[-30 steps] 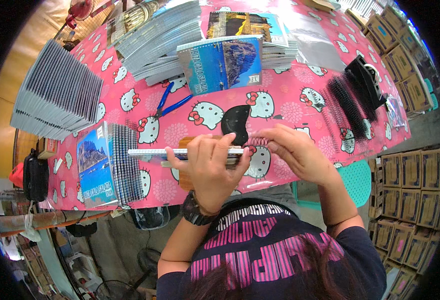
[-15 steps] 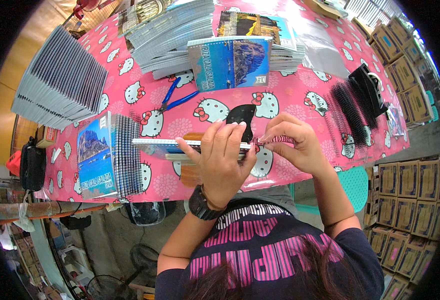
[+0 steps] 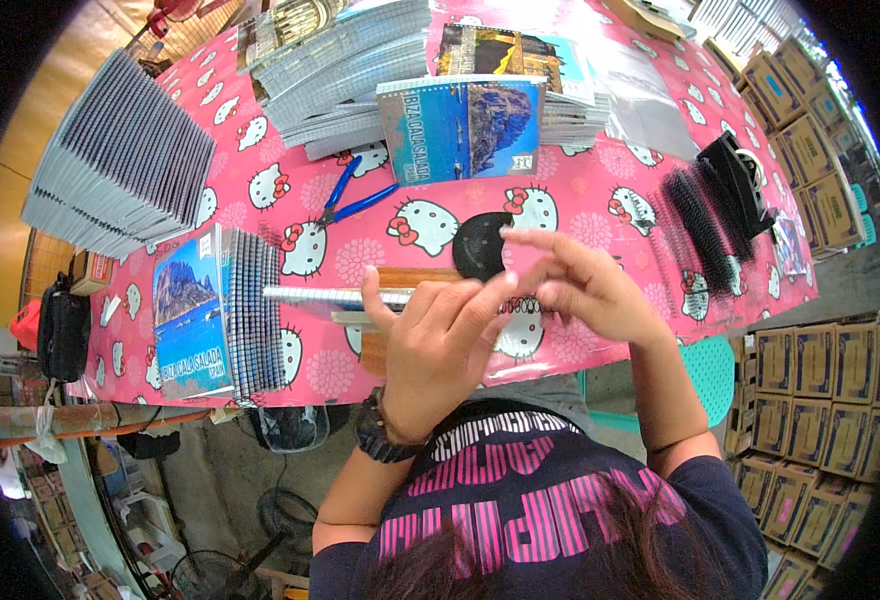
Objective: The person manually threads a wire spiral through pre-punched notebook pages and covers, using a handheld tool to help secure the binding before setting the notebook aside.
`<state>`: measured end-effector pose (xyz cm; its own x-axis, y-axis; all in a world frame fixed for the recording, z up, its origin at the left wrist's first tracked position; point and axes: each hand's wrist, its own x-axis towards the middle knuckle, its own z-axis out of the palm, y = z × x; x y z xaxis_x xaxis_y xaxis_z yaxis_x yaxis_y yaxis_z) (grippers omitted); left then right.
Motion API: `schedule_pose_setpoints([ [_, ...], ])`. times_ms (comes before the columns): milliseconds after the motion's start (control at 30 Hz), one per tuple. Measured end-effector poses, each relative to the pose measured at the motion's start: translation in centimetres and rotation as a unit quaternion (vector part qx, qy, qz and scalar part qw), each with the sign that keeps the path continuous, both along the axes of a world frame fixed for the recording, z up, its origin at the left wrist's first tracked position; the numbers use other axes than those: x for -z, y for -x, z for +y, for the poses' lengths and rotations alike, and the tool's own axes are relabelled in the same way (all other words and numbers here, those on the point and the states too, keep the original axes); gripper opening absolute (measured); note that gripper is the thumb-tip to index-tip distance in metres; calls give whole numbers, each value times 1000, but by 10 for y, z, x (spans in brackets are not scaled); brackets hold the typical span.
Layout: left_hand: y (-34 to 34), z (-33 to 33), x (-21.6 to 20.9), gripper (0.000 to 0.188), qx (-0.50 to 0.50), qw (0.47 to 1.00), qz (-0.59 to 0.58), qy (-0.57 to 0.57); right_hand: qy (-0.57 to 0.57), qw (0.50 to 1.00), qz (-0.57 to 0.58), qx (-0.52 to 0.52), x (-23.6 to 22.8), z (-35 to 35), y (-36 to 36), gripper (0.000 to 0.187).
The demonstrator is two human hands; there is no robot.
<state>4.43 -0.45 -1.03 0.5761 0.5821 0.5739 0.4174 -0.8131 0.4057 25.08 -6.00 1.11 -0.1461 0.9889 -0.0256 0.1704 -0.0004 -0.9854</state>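
My left hand (image 3: 440, 335), with a black watch at its wrist, is closed over a notebook (image 3: 330, 296) held edge-up. Its fingertips reach toward the notebook's right end. From that end sticks out a dark spiral binding coil (image 3: 526, 306). My right hand (image 3: 595, 295) is just over the coil, index finger stretched out and the fingers apart; whether a fingertip touches the coil is hard to see. A brown wooden block (image 3: 415, 276) lies behind and under the notebook. Beyond the hands lies a round black disc (image 3: 482, 248).
Blue-handled pliers (image 3: 345, 205) lie on the pink tablecloth (image 3: 360, 250). Coil-bound notebooks (image 3: 125, 155) are piled at left, with more notebooks (image 3: 190, 310) nearer. Unbound notebook stacks (image 3: 340, 75) and an upright notebook (image 3: 465, 130) stand behind. Loose black coils (image 3: 695, 220) lie at right.
My right hand has loosened its pinch on the coil and lifted its index finger. The left hand has shifted slightly down, its fingers now pointing more toward the right hand.
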Motion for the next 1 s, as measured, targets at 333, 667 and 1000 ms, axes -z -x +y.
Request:
schedule_pose_setpoints([
  [333,8,7,-11,15,45,999,13,15,-122,902,-413,-40,60,80,-20,62],
  [667,8,13,-7,19,35,999,16,16,-197,893,-391,109,102,28,-57,43],
  [1000,25,22,-12,26,-66,998,12,-4,-103,916,-362,136,79,30,-26,62],
])
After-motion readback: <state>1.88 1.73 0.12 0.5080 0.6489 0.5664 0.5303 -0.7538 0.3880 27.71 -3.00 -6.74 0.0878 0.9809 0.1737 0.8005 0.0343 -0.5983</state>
